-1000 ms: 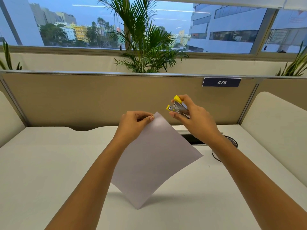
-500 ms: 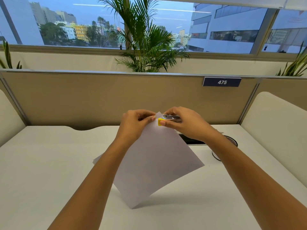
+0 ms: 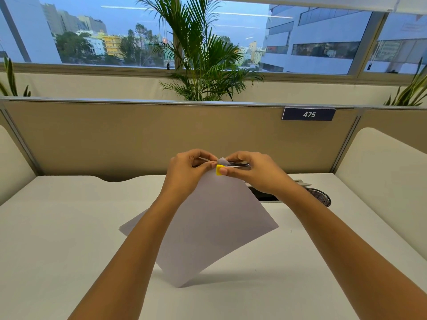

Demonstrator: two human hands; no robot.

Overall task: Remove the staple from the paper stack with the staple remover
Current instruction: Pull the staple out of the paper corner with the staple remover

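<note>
Head view: left hand (image 3: 184,174) pinched the top corner of the white paper stack (image 3: 208,229), held tilted above the white desk (image 3: 69,239), lowest corner near the surface. Right hand (image 3: 254,174) gripped the yellow-tipped metal staple remover (image 3: 227,168), tip pressed on that same corner, touching left fingertips (image 3: 213,164). Staple itself too small to see.

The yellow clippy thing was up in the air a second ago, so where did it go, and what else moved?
The right hand brought the staple remover down and left onto the top corner of the paper stack; it now sits at that corner. The sheets fanned a little, a back corner now peeking out at the left. The left hand kept pinching the same corner, and the desk stayed the same.
</note>
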